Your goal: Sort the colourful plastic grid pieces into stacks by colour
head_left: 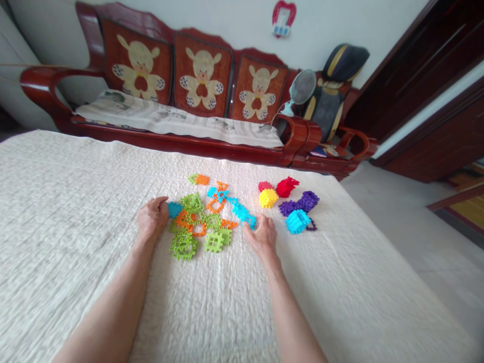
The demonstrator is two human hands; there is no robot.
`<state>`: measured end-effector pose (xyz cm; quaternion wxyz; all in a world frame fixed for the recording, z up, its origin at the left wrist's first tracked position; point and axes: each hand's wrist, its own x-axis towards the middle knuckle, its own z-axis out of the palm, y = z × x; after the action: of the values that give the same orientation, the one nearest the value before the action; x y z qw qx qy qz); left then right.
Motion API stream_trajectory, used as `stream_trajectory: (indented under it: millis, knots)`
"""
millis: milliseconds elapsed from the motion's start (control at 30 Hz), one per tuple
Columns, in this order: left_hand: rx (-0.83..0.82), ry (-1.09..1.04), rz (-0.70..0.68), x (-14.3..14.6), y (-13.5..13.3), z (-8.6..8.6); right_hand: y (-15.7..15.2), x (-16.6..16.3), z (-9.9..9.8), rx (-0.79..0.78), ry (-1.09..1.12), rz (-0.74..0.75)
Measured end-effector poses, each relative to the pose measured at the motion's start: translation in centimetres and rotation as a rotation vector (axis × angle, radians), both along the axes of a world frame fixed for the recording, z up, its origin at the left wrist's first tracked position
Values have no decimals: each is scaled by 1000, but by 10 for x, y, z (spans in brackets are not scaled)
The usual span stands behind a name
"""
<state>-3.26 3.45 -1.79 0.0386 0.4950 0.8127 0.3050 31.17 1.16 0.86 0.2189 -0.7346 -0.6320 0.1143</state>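
A loose pile of toothed plastic building pieces lies on the table between my two hands. On its left edge, my left hand (153,216) has its fingers curled at a blue interlocking piece (175,209); its thumb is hidden. My right hand (263,236) has thumb and fingers around the near end of a row of blue interlocking pieces (242,212). Between the hands are several green pieces (192,202), flat or overlapping, mixed with orange frame pieces (198,230). A green square with a window pattern (214,242) lies at the near side.
Sorted by colour on the right are a yellow stack (268,198), red pieces (287,187), purple pieces (308,201) and a blue stack (297,222). An orange piece (202,179) lies farther back. Beyond the cream tablecloth (94,212) stand a wooden sofa (189,141) and a small fan (302,88).
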Motion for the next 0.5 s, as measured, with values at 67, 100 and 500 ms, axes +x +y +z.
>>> stream_trajectory:
  millis: [67, 100, 500]
  knots:
    - [10, -22, 3, -1, 1, 0, -2, -11, 6, -34, -18, -35]
    - [11, -31, 3, -2, 1, 0, -2, -16, 9, -53, -24, -51]
    - [-55, 40, -79, 16, -48, 19, -13, -22, 23, -130, -23, -20]
